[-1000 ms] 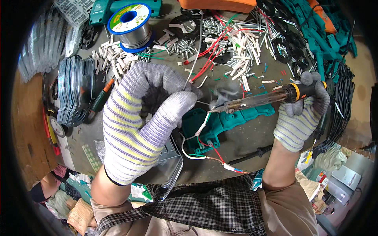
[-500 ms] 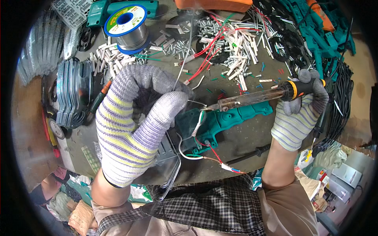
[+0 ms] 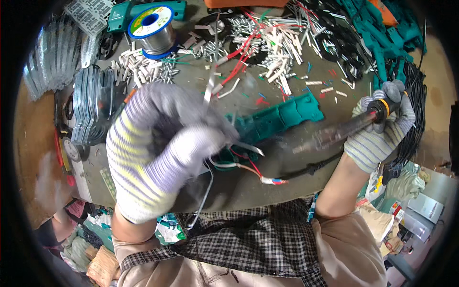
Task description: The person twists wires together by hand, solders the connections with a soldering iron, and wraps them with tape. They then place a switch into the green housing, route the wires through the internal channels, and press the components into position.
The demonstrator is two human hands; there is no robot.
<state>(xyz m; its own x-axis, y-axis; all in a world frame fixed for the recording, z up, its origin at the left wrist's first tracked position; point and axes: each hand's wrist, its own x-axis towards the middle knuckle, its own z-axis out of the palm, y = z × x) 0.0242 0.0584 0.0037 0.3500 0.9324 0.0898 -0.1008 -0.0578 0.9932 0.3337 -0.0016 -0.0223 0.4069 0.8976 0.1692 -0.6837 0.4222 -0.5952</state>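
Observation:
My left hand point(image 3: 162, 153), in a striped knit glove, is closed with thumb and fingers pinched on a strand of solder wire point(image 3: 251, 149). Its blurred tip sticks out past the fingertips. In my gloved right hand point(image 3: 380, 129) is a soldering iron point(image 3: 344, 129), gripped by its dark handle, its shaft smeared by motion and pointing left, away from the wires. Between the hands lies a teal tool housing half point(image 3: 287, 117), partly behind my left fingers. White, brown and red wires point(image 3: 248, 168) come out near it, ending in a white sleeve.
A blue-rimmed solder spool point(image 3: 160, 45) stands at the back left. White sleeves point(image 3: 282, 62) and small metal pins are heaped at the back. Bent metal strips point(image 3: 91, 107) stack at left; teal housings point(image 3: 363, 28) and black cables point(image 3: 413, 115) crowd the right. Another person's arm point(image 3: 62, 222) shows lower left.
My right hand has drawn the soldering iron back to the right, its tip off the white-sleeved wire joint. My left hand has shifted slightly down and left with the solder wire.

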